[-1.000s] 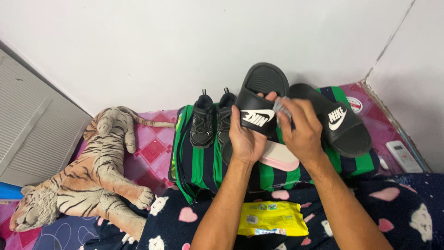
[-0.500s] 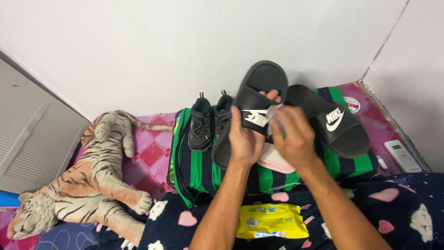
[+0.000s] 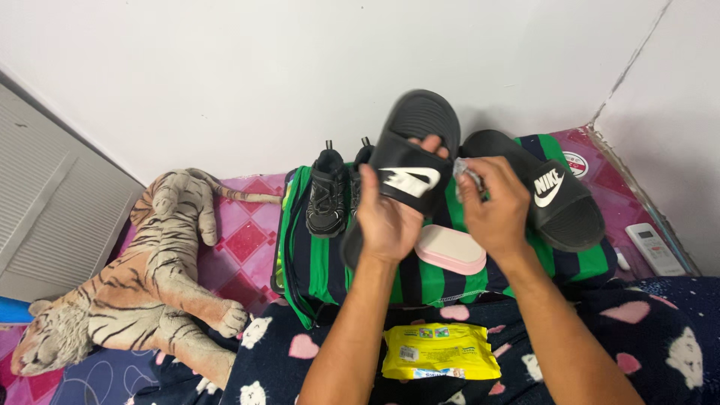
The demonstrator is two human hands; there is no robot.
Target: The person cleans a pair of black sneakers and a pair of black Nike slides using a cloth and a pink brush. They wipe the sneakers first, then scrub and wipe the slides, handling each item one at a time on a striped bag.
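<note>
At the far left I see a plush tiger (image 3: 142,277) lying on its side on a pink checked floor mat (image 3: 244,240), beside a white louvred panel (image 3: 52,202). Right of the tiger, a green and navy striped cloth (image 3: 322,262) is spread over the mat. A pair of small black lace-up shoes (image 3: 330,196) stands on the cloth, toes toward the white wall (image 3: 300,67).

My left hand (image 3: 386,225) is raised above the cloth. Its grip is closed around a black slide sandal (image 3: 411,161) with a white logo on the strap; the fingertips wrap over the strap's far edge, and the sole tilts up toward the wall. Just beside it, my right hand (image 3: 495,210) has its grip pinched shut on a small crumpled grey wipe (image 3: 469,171), which is held close to the sandal's right edge; I cannot tell whether the wipe touches the sandal.

Below both hands, a pink oval case (image 3: 450,250) rests on the cloth. A yellow wipes packet (image 3: 439,351) lies on a dark blanket with hearts (image 3: 660,337) near my forearms. To the right, the second black slide sandal (image 3: 559,199) lies on the cloth. At the far right, a white remote control (image 3: 654,249) lies on the mat.
</note>
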